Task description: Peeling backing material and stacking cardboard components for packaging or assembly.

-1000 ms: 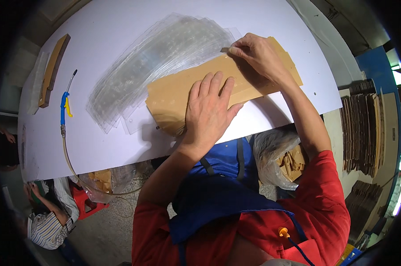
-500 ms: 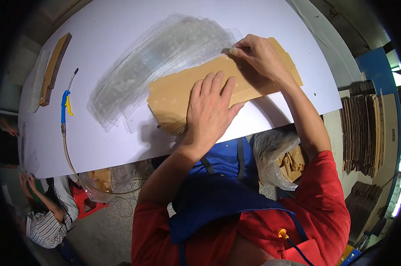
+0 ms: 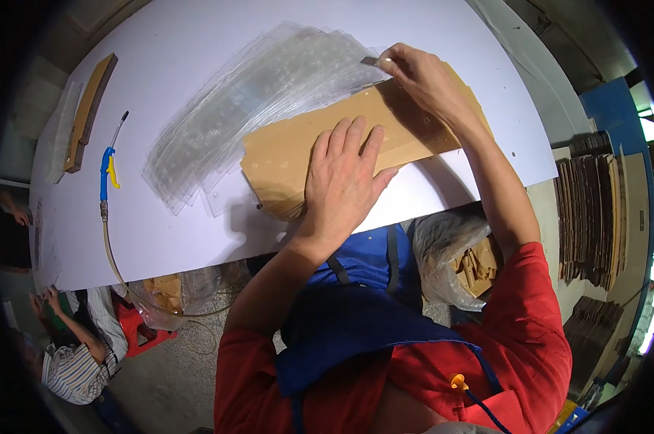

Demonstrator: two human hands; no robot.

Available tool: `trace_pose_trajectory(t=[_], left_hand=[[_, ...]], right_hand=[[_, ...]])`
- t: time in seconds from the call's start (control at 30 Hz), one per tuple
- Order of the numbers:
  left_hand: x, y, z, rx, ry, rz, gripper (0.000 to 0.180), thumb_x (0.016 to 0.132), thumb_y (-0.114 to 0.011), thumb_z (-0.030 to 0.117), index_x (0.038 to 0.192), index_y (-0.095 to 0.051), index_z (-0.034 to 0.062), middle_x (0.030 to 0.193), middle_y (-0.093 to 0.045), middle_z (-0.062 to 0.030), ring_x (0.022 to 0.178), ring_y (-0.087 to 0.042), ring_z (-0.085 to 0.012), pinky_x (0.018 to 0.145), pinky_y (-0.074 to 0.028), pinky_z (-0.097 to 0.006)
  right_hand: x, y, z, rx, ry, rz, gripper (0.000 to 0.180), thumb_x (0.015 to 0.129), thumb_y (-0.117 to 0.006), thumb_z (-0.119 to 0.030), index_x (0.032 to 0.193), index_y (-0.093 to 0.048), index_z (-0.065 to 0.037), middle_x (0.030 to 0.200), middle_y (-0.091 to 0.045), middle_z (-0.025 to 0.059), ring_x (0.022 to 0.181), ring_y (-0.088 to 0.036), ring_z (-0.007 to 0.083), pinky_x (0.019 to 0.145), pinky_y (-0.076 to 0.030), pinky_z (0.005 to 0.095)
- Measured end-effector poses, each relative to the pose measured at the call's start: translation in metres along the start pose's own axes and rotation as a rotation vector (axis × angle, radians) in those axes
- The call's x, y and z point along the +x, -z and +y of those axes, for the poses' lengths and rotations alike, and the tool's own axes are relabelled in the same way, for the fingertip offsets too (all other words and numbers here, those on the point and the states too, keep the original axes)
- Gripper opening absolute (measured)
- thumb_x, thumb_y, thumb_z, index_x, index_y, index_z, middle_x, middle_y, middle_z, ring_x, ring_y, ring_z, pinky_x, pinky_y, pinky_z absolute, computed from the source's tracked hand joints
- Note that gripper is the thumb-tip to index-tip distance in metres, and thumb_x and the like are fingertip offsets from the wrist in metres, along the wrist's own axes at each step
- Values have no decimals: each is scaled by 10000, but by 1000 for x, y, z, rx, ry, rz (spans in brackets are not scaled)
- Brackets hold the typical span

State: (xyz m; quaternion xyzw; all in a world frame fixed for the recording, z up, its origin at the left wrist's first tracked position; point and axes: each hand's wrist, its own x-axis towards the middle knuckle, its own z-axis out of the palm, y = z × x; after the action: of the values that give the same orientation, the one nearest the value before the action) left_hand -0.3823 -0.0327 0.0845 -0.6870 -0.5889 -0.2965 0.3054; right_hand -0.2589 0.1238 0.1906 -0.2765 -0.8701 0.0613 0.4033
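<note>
A stack of flat brown cardboard pieces (image 3: 283,155) lies on the white table (image 3: 196,43). My left hand (image 3: 345,181) presses flat on the stack, fingers spread. My right hand (image 3: 421,76) rests on the stack's far end and pinches a small grey blade-like tool (image 3: 370,61) at its top edge. A fanned pile of clear plastic sheets (image 3: 262,101) lies partly under the cardboard, to its left.
A blue and yellow air gun (image 3: 107,165) with a hose lies at the table's left. A brown cardboard strip (image 3: 88,112) sits further left. Stacks of cardboard (image 3: 595,217) stand at the right. Another person in a striped shirt (image 3: 70,362) sits at lower left.
</note>
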Motion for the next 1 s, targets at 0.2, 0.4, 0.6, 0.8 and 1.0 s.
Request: trace_pose_trajectory(t=[0.2, 0.4, 0.6, 0.8, 1.0], left_hand=[[2, 2, 2, 0, -3, -3, 590, 922, -687, 454, 1330, -582, 41, 1310, -540, -159, 1226, -497, -281, 1046, -368, -385], [2, 1, 3, 5, 0, -6, 590, 920, -688, 457, 1329, -584, 44, 1303, -541, -152, 1220, -500, -279, 1047, -369, -385], [3, -1, 2, -9, -1, 0, 588, 918, -690, 460, 1323, -588, 45, 1303, -542, -150, 1221, -499, -277, 1052, -367, -385], [4, 0, 2, -13, -2, 21, 589, 913, -694, 458, 1319, -591, 44, 1302, -544, -153, 1224, -502, -279, 1054, -369, -385], [3, 2, 3, -36, 2, 32, 591, 910, -700, 450, 1320, -588, 39, 1305, -547, -160, 1222, -509, -288, 1053, -376, -390]], right_hand=[[22, -6, 22, 254, -184, -221, 387, 891, -816, -392, 940, -761, -12, 712, -644, 46, 604, -556, 163, 606, -478, 302], [39, -2, 25, 207, 0, -448, 390, 881, -823, -427, 871, -742, -46, 695, -619, 24, 607, -542, 116, 567, -451, 273], [45, -6, 24, 48, -7, -535, 313, 871, -827, -320, 871, -741, -19, 688, -630, 43, 605, -557, 157, 597, -463, 298], [49, -16, 36, 25, 114, -539, 197, 903, -776, -202, 867, -702, -23, 734, -621, 29, 646, -537, 144, 623, -462, 277], [45, -17, 59, 83, 307, -392, 129, 917, -724, -130, 884, -676, -15, 814, -625, 31, 716, -539, 141, 664, -465, 279]])
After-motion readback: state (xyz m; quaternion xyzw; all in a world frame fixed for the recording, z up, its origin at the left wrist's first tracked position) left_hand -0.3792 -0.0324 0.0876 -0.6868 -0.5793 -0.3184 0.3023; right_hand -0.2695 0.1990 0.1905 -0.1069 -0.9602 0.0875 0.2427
